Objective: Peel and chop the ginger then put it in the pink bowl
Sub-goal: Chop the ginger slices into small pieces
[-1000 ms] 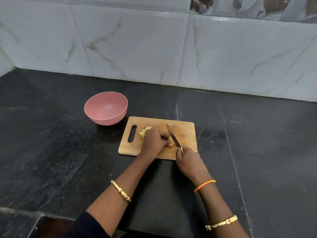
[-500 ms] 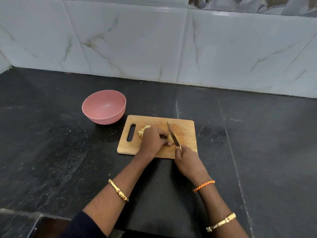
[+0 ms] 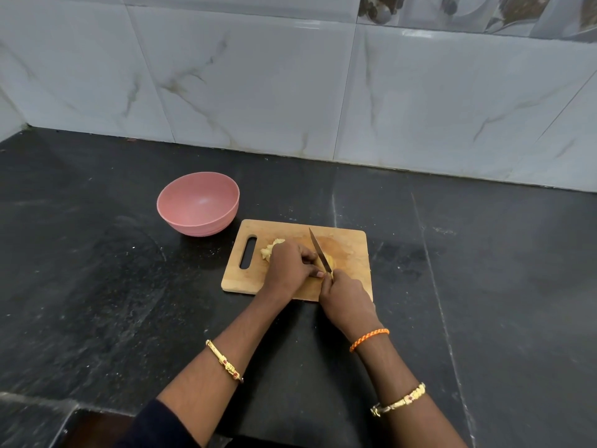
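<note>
A wooden chopping board (image 3: 350, 250) lies on the black counter. On it, pale yellow peeled ginger (image 3: 269, 250) pokes out to the left of my left hand (image 3: 289, 270), whose curled fingers hold the ginger down. More cut ginger (image 3: 330, 262) shows just right of the knife blade. My right hand (image 3: 347, 300) grips the handle of a knife (image 3: 318, 248), its blade angled down onto the ginger beside my left fingertips. The pink bowl (image 3: 198, 206) stands beyond the board's left end and holds nothing that I can see.
The black stone counter (image 3: 97, 286) stretches wide on both sides of the board. A white marbled tile wall (image 3: 290, 92) closes the back. The counter's front edge runs at the lower left.
The knife blade has shifted slightly along the ginger while both hands stay in place on the board. The view has shifted a little.
</note>
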